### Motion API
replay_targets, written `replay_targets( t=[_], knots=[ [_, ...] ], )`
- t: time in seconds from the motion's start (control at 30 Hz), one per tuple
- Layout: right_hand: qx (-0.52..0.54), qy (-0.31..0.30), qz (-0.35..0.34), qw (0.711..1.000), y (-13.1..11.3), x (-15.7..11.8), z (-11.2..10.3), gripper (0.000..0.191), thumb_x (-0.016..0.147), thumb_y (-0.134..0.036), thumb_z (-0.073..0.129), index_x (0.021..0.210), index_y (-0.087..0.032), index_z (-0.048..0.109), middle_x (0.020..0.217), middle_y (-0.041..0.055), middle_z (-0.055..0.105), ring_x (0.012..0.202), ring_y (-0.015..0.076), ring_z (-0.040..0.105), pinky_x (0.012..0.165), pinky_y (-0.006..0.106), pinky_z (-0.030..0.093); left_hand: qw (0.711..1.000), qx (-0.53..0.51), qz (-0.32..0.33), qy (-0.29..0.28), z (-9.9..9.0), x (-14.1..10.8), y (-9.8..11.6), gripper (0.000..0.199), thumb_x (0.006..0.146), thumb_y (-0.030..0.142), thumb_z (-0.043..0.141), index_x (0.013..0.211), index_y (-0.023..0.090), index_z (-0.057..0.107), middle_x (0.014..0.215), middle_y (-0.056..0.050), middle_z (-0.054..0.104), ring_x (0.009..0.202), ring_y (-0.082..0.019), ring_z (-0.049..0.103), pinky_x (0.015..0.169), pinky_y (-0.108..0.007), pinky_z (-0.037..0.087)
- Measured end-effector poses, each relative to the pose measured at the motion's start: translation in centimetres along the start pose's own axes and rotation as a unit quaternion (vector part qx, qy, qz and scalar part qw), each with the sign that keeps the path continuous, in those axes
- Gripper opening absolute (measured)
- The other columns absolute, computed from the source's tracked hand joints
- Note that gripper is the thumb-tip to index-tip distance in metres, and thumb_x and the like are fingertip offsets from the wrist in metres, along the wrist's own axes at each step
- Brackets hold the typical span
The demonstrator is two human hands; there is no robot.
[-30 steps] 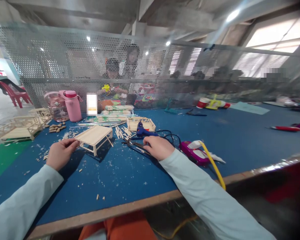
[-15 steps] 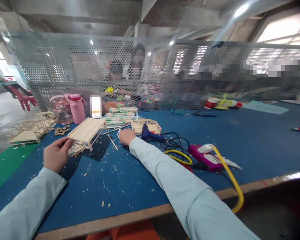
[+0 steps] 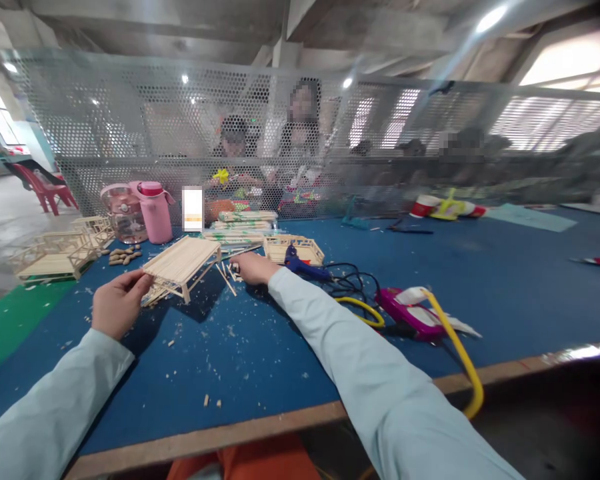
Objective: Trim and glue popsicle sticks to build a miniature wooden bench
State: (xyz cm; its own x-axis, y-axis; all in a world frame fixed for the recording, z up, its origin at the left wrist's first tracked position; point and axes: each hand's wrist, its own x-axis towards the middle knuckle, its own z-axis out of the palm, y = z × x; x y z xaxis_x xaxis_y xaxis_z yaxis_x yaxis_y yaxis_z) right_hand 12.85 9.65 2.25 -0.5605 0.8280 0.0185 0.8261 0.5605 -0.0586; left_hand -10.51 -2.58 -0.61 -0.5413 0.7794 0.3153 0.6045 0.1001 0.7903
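Between thumb and fingers, my left hand [image 3: 119, 301] grips the near left corner of a small wooden stick platform [image 3: 184, 261] with short legs, tilted above the blue table. My right hand [image 3: 253, 268] is low over the table to the platform's right, fingers curled together; what is in them is too small to make out. Loose thin sticks [image 3: 226, 280] lie just left of it, and more lie beneath the platform. Behind are bundles of wrapped sticks [image 3: 245, 227]. A wooden tray-like frame [image 3: 300, 250] and a blue glue gun [image 3: 303, 265] are beside my right hand.
Stick-built models [image 3: 55, 257], peanuts [image 3: 124, 255] and a pink bottle [image 3: 156, 213] stand at left. A magenta device [image 3: 413, 313] with a yellow cable [image 3: 455, 347] lies at right. Beyond the perforated screen [image 3: 145, 133] are people. Scraps dot the blue table [image 3: 240, 373].
The platform and my left hand have shifted slightly right. My right hand has turned, its fingers now pointing left near the loose sticks. A person behind the screen appears farther right.
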Motion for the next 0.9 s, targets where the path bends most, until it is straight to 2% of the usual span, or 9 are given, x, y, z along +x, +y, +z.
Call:
replay_targets(
  t=[0.1, 0.2, 0.3, 0.37, 0.47, 0.57, 0.67, 0.73, 0.9],
  knots=[
    [0.019, 0.048, -0.013, 0.999, 1.0, -1.0, -2.0, 0.041, 0.079, -0.007, 0.041, 0.114, -0.020, 0.057, 0.116, 0.0050, 0.061, 0.101, 0.0128, 0.057, 0.079, 0.018, 0.040, 1.000, 0.006, 0.002, -0.011, 0.0, 0.0, 0.1, 0.042, 0.068, 0.045, 0.053, 0.091, 0.014, 0.067, 0.077, -0.007, 0.071, 0.076, -0.023, 0.063, 0.069, -0.028, 0.045],
    [0.004, 0.067, 0.033, 0.997, 3.6, -2.9, -3.4, 0.028, 0.078, -0.011, 0.044, 0.096, -0.015, 0.064, 0.101, 0.0086, 0.066, 0.090, 0.0166, 0.059, 0.072, 0.023, 0.040, 0.999, 0.015, 0.001, -0.040, 0.1, -0.2, 0.2, 0.040, 0.067, 0.045, 0.053, 0.088, 0.015, 0.068, 0.074, -0.006, 0.070, 0.072, -0.022, 0.063, 0.065, -0.027, 0.044],
    [-0.008, 0.020, 0.073, 0.997, 5.8, -5.4, -3.1, 0.010, 0.071, -0.020, 0.058, 0.069, -0.015, 0.066, 0.071, 0.0060, 0.067, 0.065, 0.0148, 0.058, 0.056, 0.022, 0.037, 0.997, 0.038, 0.007, -0.070, 0.0, -0.5, 0.3, 0.039, 0.067, 0.047, 0.052, 0.085, 0.016, 0.068, 0.069, -0.005, 0.070, 0.068, -0.022, 0.062, 0.063, -0.027, 0.043],
    [0.000, -0.030, 0.080, 0.996, 6.2, -7.0, -2.2, 0.015, 0.066, -0.031, 0.065, 0.062, -0.017, 0.065, 0.058, 0.0021, 0.063, 0.052, 0.0119, 0.053, 0.047, 0.022, 0.032, 0.995, 0.051, 0.023, -0.086, 0.1, -0.8, 0.3, 0.039, 0.067, 0.048, 0.052, 0.083, 0.017, 0.069, 0.067, -0.004, 0.069, 0.066, -0.022, 0.061, 0.062, -0.028, 0.042],
    [0.021, -0.099, 0.060, 0.993, 5.9, -8.5, -1.0, 0.021, 0.061, -0.039, 0.069, 0.059, -0.018, 0.063, 0.053, -0.0006, 0.059, 0.046, 0.0101, 0.048, 0.042, 0.022, 0.028, 0.989, 0.062, 0.058, -0.119, 0.2, -1.3, 0.1, 0.036, 0.066, 0.048, 0.052, 0.079, 0.019, 0.069, 0.068, -0.004, 0.070, 0.066, -0.022, 0.061, 0.061, -0.028, 0.042],
    [0.023, -0.090, 0.069, 0.993, 6.1, -8.6, -1.0, 0.021, 0.067, -0.039, 0.064, 0.063, -0.019, 0.064, 0.059, -0.0003, 0.062, 0.052, 0.0104, 0.051, 0.045, 0.021, 0.030, 0.977, 0.078, 0.079, -0.180, 0.4, -1.4, 0.0, 0.033, 0.065, 0.048, 0.051, 0.072, 0.020, 0.068, 0.062, -0.003, 0.068, 0.060, -0.021, 0.059, 0.057, -0.028, 0.039],
    [-0.011, -0.012, 0.152, 0.988, 7.8, -8.0, -1.7, 0.019, 0.076, -0.034, 0.054, 0.075, -0.020, 0.066, 0.075, 0.0027, 0.067, 0.068, 0.0134, 0.059, 0.055, 0.021, 0.036, 0.960, 0.109, 0.087, -0.244, 0.4, -1.4, 0.1, 0.034, 0.063, 0.050, 0.050, 0.068, 0.019, 0.066, 0.057, -0.002, 0.066, 0.057, -0.020, 0.057, 0.054, -0.027, 0.037],
    [-0.043, 0.031, 0.212, 0.976, 9.4, -7.6, -2.1, 0.019, 0.076, -0.026, 0.052, 0.085, -0.017, 0.066, 0.090, 0.0086, 0.067, 0.081, 0.0186, 0.060, 0.060, 0.023, 0.038, 0.950, 0.127, 0.084, -0.273, 0.4, -1.3, 0.3, 0.037, 0.063, 0.051, 0.049, 0.070, 0.018, 0.065, 0.058, -0.001, 0.065, 0.055, -0.019, 0.055, 0.053, -0.026, 0.037],
    [-0.060, 0.053, 0.286, 0.955, 12.7, -6.2, -1.2, 0.028, 0.077, -0.024, 0.051, 0.098, -0.012, 0.064, 0.101, 0.0174, 0.065, 0.094, 0.0247, 0.060, 0.067, 0.026, 0.041, 0.943, 0.152, 0.100, -0.280, 0.4, -1.3, 0.5, 0.039, 0.063, 0.052, 0.047, 0.068, 0.018, 0.064, 0.061, -0.002, 0.066, 0.058, -0.019, 0.055, 0.055, -0.026, 0.036]
  ],
)
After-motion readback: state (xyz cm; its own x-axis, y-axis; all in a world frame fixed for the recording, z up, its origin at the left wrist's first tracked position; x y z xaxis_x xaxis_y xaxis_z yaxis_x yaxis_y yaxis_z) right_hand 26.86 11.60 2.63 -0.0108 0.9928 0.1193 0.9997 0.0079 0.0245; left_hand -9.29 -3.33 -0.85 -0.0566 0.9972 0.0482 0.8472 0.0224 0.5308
